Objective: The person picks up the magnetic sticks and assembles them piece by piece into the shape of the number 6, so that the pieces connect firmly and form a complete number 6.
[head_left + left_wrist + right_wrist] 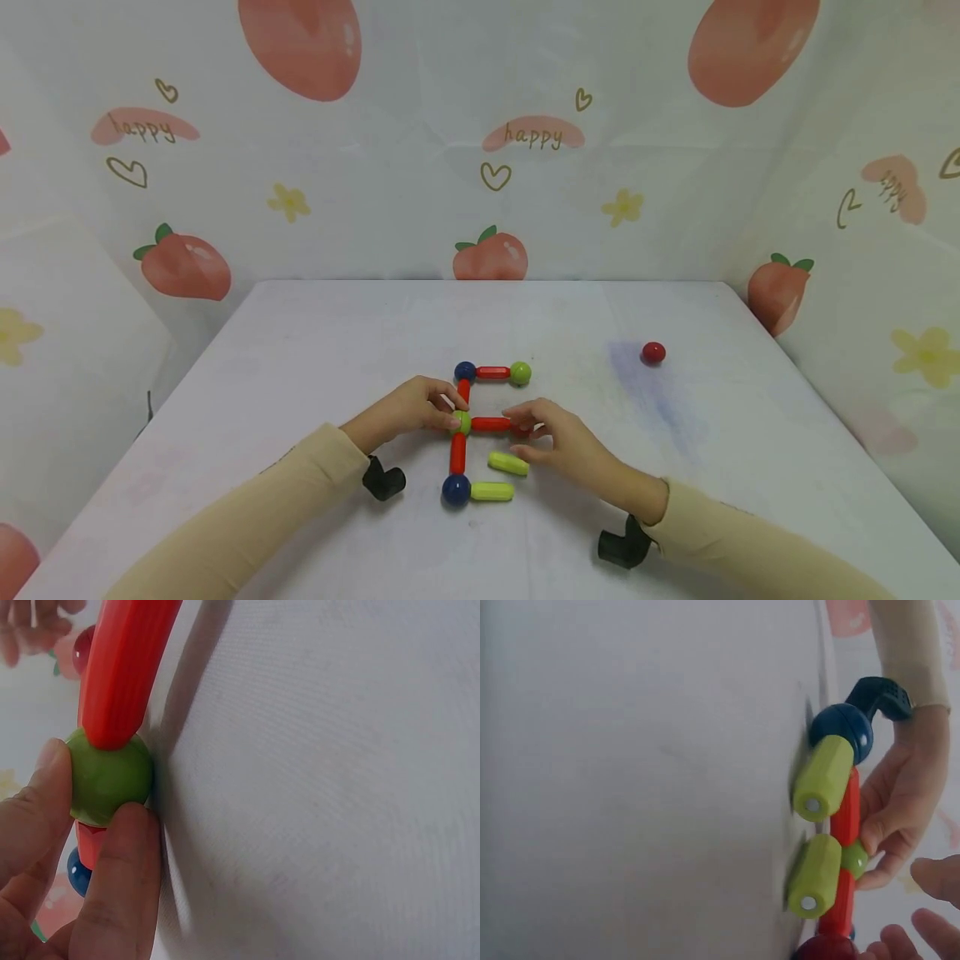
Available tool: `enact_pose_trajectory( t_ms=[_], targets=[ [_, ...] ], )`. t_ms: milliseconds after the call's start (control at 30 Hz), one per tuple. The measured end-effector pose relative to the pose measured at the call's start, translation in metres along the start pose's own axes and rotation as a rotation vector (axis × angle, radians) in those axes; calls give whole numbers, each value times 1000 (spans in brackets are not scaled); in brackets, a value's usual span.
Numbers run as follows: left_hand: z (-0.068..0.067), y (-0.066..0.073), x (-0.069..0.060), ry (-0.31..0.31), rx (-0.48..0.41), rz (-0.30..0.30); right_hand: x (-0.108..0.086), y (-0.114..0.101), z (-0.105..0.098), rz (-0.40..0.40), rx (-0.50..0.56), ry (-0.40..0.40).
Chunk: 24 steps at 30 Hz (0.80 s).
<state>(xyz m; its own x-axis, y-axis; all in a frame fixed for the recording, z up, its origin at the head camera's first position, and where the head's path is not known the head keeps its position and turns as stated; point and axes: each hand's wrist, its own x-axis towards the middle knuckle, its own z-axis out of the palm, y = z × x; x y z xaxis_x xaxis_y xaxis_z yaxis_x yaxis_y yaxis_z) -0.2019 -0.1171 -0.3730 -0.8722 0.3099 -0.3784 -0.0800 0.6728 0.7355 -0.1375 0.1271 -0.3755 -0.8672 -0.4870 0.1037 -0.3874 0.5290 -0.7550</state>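
My left hand (416,410) pinches a green ball (111,778) between thumb and fingers. The ball sits mid-spine in an E-shaped figure of magnetic rods and balls lying on the table. A red rod (491,424) runs rightward from it to a dark red ball (826,949). My right hand (558,437) is at that red ball, partly covering it in the head view; its thumb stands apart from it. Red rods link the green ball to a blue ball (465,372) behind and another blue ball (456,490) in front. A yellow-green rod (492,492) extends from the front one.
A loose yellow-green rod (508,463) lies between the middle and front arms. At the back, a red rod (492,372) ends in another green ball (521,372). A separate red ball (653,353) rests far right on the white table (337,325). Patterned cloth (420,200) hangs behind.
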Motion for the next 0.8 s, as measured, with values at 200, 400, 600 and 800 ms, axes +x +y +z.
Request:
enact_pose_trajectory(
  t_ms=[200, 400, 600, 800],
  targets=[
    [1, 0, -1, 2, 6, -5, -4, 3, 4, 28, -32, -98],
    [0, 0, -2, -7, -7, 6, -4, 4, 7, 104, -31, -167],
    [0, 0, -2, -7, -9, 9, -4, 5, 9, 133, -30, -198],
    [0, 2, -2, -9, -4, 2, -3, 5, 9, 137, -63, -214]
  ],
)
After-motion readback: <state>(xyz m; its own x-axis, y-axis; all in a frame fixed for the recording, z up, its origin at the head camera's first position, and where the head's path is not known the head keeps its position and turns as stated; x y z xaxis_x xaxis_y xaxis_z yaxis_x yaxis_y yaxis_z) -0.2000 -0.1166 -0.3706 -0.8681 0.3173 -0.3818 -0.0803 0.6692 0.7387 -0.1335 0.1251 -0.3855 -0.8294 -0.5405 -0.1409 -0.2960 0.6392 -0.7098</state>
